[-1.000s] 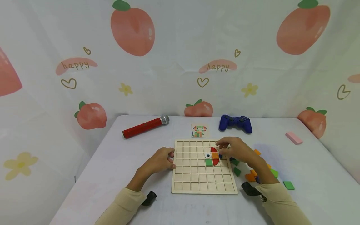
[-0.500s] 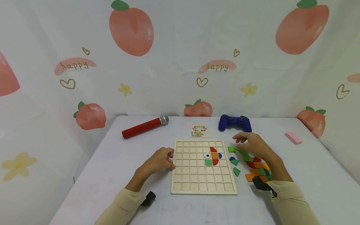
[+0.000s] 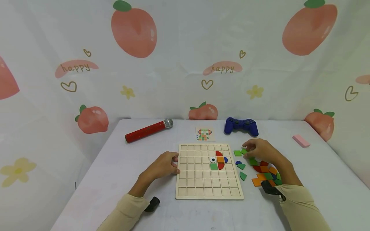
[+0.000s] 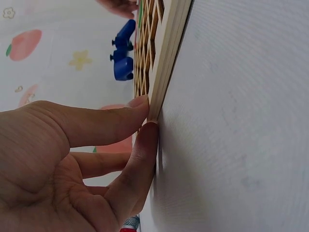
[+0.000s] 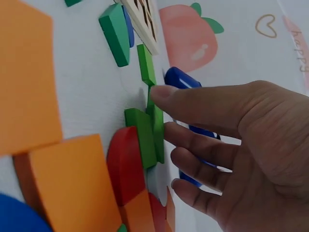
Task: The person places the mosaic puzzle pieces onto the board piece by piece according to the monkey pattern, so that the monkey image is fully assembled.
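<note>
At the left edge of a wooden grid board, my left hand holds the rim between thumb and fingers; the left wrist view shows the thumb on the rim. Set in the board are a white eye tile, an orange square, a green square, two red quarter-round tiles and a blue half-round tile. My right hand is over light green tiles, fingers loosely bent. In the right wrist view its thumb tip touches or nearly touches a green tile.
Orange tiles, red tiles and green quarter-round tiles lie right of the board. Behind it are a picture card, a red microphone and a blue game controller. A pink block lies far right.
My right hand has left the board's upper right part and moved right, then lowered over the light green tiles. The blue half-round tile shows fully on the board. My left hand stays put.
</note>
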The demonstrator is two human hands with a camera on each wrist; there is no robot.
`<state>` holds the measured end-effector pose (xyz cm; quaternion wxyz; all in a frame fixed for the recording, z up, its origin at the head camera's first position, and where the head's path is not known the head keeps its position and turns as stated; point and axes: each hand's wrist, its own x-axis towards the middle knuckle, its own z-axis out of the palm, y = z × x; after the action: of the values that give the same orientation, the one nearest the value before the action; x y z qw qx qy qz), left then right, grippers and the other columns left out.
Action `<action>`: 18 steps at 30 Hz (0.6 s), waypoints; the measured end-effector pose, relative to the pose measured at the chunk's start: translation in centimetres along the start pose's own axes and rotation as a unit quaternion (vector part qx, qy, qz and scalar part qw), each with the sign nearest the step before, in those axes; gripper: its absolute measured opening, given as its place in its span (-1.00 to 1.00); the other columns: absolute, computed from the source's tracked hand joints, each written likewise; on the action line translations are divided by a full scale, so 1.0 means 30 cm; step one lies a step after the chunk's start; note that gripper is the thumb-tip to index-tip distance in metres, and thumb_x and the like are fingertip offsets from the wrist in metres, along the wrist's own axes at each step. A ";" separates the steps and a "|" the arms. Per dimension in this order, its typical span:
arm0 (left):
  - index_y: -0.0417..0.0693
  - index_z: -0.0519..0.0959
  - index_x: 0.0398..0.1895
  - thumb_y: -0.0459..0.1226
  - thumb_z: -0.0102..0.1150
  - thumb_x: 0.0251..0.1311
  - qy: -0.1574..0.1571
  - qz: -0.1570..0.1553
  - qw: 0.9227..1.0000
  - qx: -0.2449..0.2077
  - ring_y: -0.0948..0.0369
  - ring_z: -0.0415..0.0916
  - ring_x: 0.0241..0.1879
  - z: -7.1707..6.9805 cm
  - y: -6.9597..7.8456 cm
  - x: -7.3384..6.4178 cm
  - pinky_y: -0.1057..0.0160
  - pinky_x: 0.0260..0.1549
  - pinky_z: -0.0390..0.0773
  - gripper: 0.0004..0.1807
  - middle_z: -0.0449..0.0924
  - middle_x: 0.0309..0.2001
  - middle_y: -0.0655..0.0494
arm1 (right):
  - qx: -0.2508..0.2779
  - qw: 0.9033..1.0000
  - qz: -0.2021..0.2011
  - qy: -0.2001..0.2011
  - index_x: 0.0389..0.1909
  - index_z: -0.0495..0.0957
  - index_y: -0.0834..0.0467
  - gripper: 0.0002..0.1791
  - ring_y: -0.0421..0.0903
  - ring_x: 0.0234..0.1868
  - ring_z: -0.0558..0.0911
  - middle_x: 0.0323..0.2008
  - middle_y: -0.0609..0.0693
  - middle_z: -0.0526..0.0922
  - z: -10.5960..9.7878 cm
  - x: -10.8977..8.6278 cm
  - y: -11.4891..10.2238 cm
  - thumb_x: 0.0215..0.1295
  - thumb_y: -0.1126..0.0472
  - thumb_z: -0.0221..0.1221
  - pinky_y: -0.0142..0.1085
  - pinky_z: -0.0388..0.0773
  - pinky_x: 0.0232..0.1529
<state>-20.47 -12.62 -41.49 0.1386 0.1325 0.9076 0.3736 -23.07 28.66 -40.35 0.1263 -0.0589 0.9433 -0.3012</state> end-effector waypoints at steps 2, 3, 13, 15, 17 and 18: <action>-0.43 0.51 0.33 -0.47 0.56 0.08 -0.001 0.002 1.000 0.000 0.21 0.56 -0.19 0.000 -0.002 0.000 0.28 -0.23 0.60 -0.30 0.53 -0.11 0.00 | -0.006 1.000 0.002 -0.001 0.22 0.64 0.28 -0.47 0.05 -0.08 0.64 -0.04 0.17 0.71 0.003 0.003 0.001 0.30 0.13 0.44 0.01 0.70 0.01; -0.44 0.51 0.33 -0.47 0.56 0.08 -0.002 0.004 1.000 0.000 0.21 0.57 -0.19 0.000 -0.003 0.001 0.28 -0.23 0.60 -0.30 0.53 -0.11 0.00 | -0.008 1.000 0.001 0.000 0.21 0.65 0.29 -0.49 0.05 -0.07 0.64 -0.04 0.17 0.72 0.005 0.004 0.002 0.31 0.14 0.43 0.02 0.70 0.03; -0.43 0.49 0.35 -0.46 0.56 0.09 -0.004 -0.004 1.000 -0.001 0.20 0.55 -0.20 0.002 -0.002 0.000 0.24 -0.22 0.62 -0.28 0.52 -0.10 0.00 | -0.022 1.000 -0.002 -0.001 0.16 0.68 0.31 -0.58 0.08 -0.09 0.61 -0.09 0.16 0.70 0.003 0.006 0.006 0.32 0.26 0.37 0.03 0.68 0.03; -0.44 0.50 0.34 -0.47 0.56 0.09 -0.002 -0.004 1.000 -0.002 0.20 0.55 -0.20 0.003 -0.001 -0.001 0.25 -0.23 0.61 -0.28 0.52 -0.11 -0.01 | -0.026 1.000 0.001 -0.002 0.15 0.68 0.32 -0.58 0.06 -0.12 0.60 -0.11 0.16 0.70 0.004 0.007 0.006 0.32 0.24 0.39 -0.01 0.68 -0.02; -0.44 0.50 0.34 -0.47 0.56 0.08 -0.001 -0.002 1.000 -0.002 0.19 0.54 -0.21 0.002 -0.001 -0.002 0.25 -0.24 0.60 -0.28 0.52 -0.11 -0.01 | -0.027 1.000 0.006 -0.001 0.14 0.69 0.30 -0.59 0.04 -0.14 0.59 -0.12 0.13 0.70 0.004 0.007 0.005 0.32 0.21 0.40 -0.04 0.68 -0.03; -0.44 0.50 0.33 -0.47 0.56 0.08 -0.001 -0.002 1.000 -0.002 0.19 0.54 -0.21 0.001 0.000 -0.003 0.25 -0.24 0.60 -0.29 0.51 -0.12 -0.01 | -0.027 1.000 0.006 0.000 0.13 0.69 0.30 -0.59 0.03 -0.15 0.59 -0.13 0.12 0.69 0.005 0.007 0.005 0.32 0.21 0.40 -0.04 0.68 -0.04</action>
<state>-20.37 -12.62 -41.51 0.1403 0.1311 0.9070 0.3748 -23.24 28.67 -40.61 0.1269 -0.0566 0.9514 -0.2749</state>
